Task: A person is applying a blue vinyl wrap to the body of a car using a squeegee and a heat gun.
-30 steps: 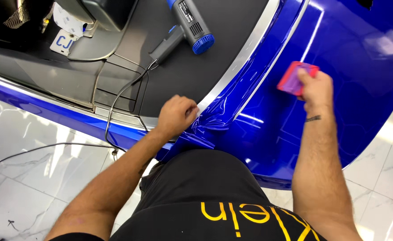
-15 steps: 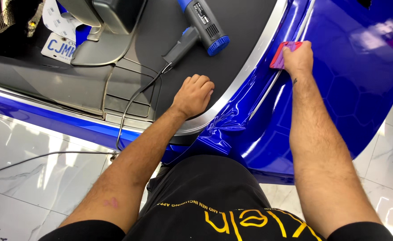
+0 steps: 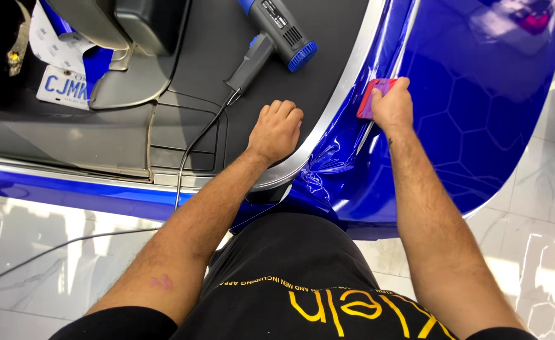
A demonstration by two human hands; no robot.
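The glossy blue vinyl film (image 3: 479, 113) lies over the curved car panel, wrinkled near the lower edge beside the silver metal trim strip (image 3: 328, 135). The step in hand appears to be pressing the film down along the panel edge. The right hand (image 3: 391, 107), arm extended forward, closes its fingers around a small red plastic squeegee (image 3: 371, 97) and holds its edge against the film just beside the trim. The left hand (image 3: 276, 129) holds nothing; it rests knuckles-up, fingers curled, on the dark grey surface inside the trim, bracing. The next move likely calls for firm, even strokes toward the wrinkles. Farther off lies a blue-and-grey corded heat gun (image 3: 274, 38), untouched.
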